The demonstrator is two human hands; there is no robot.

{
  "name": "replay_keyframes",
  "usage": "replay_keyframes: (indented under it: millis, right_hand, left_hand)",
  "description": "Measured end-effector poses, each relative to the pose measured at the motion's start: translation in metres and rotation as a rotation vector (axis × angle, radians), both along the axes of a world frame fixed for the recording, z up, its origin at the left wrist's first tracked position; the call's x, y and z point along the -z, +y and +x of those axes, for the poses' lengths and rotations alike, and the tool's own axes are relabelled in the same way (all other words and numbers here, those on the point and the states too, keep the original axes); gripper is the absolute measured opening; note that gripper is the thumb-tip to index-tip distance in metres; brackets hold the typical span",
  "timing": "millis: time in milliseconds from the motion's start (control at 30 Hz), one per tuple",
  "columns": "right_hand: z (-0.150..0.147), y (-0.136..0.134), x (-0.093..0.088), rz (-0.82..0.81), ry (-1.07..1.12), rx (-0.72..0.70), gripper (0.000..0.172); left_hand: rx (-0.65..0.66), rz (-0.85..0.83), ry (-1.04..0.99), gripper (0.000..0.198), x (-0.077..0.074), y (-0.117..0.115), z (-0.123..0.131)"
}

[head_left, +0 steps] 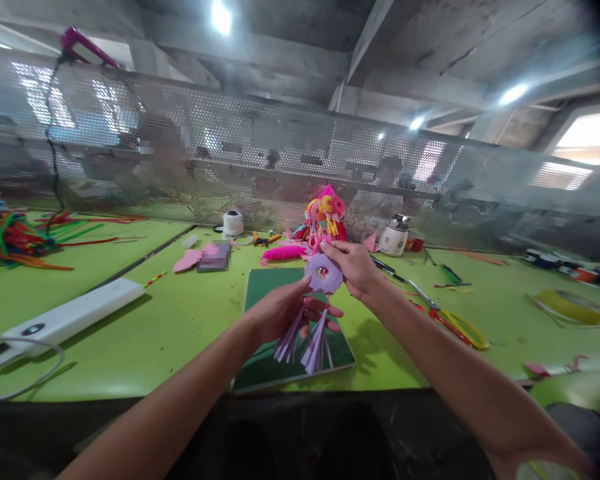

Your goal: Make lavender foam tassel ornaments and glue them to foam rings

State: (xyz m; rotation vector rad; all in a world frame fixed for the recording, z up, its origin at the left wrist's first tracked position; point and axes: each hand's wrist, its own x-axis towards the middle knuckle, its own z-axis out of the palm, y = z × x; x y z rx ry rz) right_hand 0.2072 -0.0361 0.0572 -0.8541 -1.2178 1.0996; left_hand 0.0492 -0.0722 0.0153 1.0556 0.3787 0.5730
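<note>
A purple flower-shaped ornament [330,283] with a hole in its middle hangs upright between my two hands. Two pale purple tassels [316,353] dangle below it. My left hand [280,310] has its thumb on the ornament's left edge, while its other fingers spread behind the tassel cords. At the top, my right hand [355,267] pinches the ornament's pink cord [321,243] between thumb and finger. Beneath both hands lies a dark green board [265,373] on the light green table [145,360].
Scissors [463,327] and a yellow tape roll [573,307] lie on the right. A long white device [75,313] and colourful fuzzy stems [15,247] occupy the left. Behind the board are a pink bundle [285,253], bright tasselled ornaments [325,217], a thread spool [233,223] and a mesh screen [280,147].
</note>
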Motion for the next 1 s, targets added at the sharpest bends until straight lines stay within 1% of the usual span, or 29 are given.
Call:
replay_keyframes:
  millis: [100, 167, 267, 367, 500, 633, 667, 733, 767, 800, 833, 900, 1000]
  right_hand:
    - [-0.003, -0.001, 0.005, -0.017, -0.017, -0.012, 0.030]
    - [-0.004, 0.002, 0.012, -0.035, -0.038, -0.021, 0.031]
    - [-0.007, 0.012, 0.028, -0.060, -0.073, -0.022, 0.031]
    - [-0.009, 0.025, 0.049, -0.087, -0.112, -0.018, 0.033]
    - [-0.007, 0.044, 0.075, -0.130, -0.205, -0.029, 0.032]
    - [0.001, 0.064, 0.092, -0.179, -0.293, -0.007, 0.023]
    - [0.003, 0.069, 0.095, -0.189, -0.310, 0.001, 0.023]
    - [0.006, 0.075, 0.101, -0.203, -0.341, 0.019, 0.026]
    - [0.007, 0.078, 0.104, -0.207, -0.360, 0.026, 0.029]
    - [0.006, 0.080, 0.107, -0.211, -0.381, 0.034, 0.030]
    - [0.005, 0.081, 0.109, -0.213, -0.407, 0.039, 0.031]
    - [0.000, 0.085, 0.113, -0.209, -0.469, 0.047, 0.031]
    - [-0.007, 0.092, 0.115, -0.164, -0.583, 0.061, 0.030]
  left_hand:
    - [-0.017, -0.075, -0.001, 0.045, 0.010, -0.005, -0.002]
    - [-0.042, -0.121, 0.007, 0.044, 0.019, -0.005, -0.003]
    - [-0.095, -0.151, 0.057, 0.038, 0.032, 0.000, -0.004]
    - [-0.126, -0.124, 0.145, 0.032, 0.039, 0.010, -0.003]
    - [-0.141, -0.146, 0.259, 0.035, 0.039, 0.027, -0.002]
    - [-0.254, -0.126, 0.326, 0.040, 0.034, 0.038, -0.009]
    - [-0.282, -0.106, 0.333, 0.043, 0.033, 0.038, -0.012]
    - [-0.344, -0.049, 0.374, 0.058, 0.033, 0.037, -0.020]
    - [-0.385, 0.013, 0.426, 0.064, 0.035, 0.036, -0.023]
    - [-0.420, 0.084, 0.494, 0.066, 0.036, 0.035, -0.026]
    - [-0.435, 0.166, 0.577, 0.063, 0.038, 0.035, -0.029]
    - [-0.404, 0.331, 0.777, 0.050, 0.041, 0.039, -0.034]
    - [-0.278, 0.540, 0.964, 0.036, 0.040, 0.049, -0.039]
